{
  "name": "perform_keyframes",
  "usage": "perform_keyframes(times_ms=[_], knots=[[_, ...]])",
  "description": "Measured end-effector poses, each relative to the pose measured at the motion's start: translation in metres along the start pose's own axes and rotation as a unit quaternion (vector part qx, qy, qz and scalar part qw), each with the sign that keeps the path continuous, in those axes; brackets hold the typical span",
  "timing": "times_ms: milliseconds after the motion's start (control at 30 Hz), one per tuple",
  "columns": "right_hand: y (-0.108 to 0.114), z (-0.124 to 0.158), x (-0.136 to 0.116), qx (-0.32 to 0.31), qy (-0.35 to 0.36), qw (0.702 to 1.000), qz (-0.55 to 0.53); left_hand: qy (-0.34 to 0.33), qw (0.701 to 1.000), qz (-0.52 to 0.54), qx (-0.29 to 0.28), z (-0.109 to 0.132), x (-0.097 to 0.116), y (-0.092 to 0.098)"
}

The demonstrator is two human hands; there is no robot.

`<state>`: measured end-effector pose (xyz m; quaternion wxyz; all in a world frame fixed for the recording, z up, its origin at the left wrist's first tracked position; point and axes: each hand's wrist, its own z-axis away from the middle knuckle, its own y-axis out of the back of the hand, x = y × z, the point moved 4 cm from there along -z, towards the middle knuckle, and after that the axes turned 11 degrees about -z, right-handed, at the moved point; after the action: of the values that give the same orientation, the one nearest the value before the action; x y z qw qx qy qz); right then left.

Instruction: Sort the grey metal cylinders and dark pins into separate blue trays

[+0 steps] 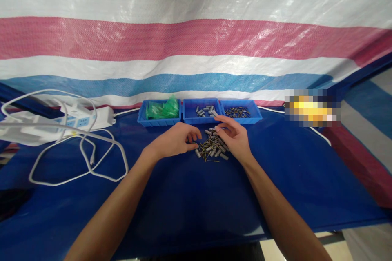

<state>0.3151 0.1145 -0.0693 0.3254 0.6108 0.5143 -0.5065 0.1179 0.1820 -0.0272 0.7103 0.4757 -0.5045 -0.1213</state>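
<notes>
A mixed pile of short grey metal cylinders [224,156] and thin brass-coloured screw-like pins [211,145] lies on the blue table. At its left edge is my left hand [176,140], fingers loosely curled and thumb apart, with nothing visible in it. My right hand [236,138] reaches over the pile's right side, thumb and index finger apart. The index fingertip is by the front rim of the middle blue bin [200,120], close to a grey cylinder; I cannot tell whether they touch. Several cylinders lie in that bin. The right blue bin [249,120] holds dark pins.
The left blue bin [159,122] contains green plastic bags [170,108]. White power strips [82,120] and a looped white cable [122,151] occupy the table's left side. A blurred yellow object [310,110] is at the right back. Striped sheeting [183,38] rises behind the bins.
</notes>
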Motion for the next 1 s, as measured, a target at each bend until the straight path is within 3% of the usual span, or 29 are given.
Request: perform_keyframes(times_ms=[200,733,900,1000], knots=[[0.001,-0.001,-0.002,0.004,-0.017,1.0,0.0,-0.007,0.994,-0.112,-0.009,0.001,-0.008,-0.008],[-0.001,0.001,-0.002,-0.024,-0.046,0.999,0.008,-0.015,0.988,-0.142,0.059,-0.008,-0.007,-0.015],[-0.002,0.0,0.0,-0.029,-0.05,0.998,-0.005,-0.016,0.993,-0.093,0.071,-0.009,-0.009,-0.012],[-0.002,0.0,0.0,-0.031,-0.049,0.998,-0.011,-0.025,0.993,-0.021,0.112,-0.008,-0.003,-0.004]])
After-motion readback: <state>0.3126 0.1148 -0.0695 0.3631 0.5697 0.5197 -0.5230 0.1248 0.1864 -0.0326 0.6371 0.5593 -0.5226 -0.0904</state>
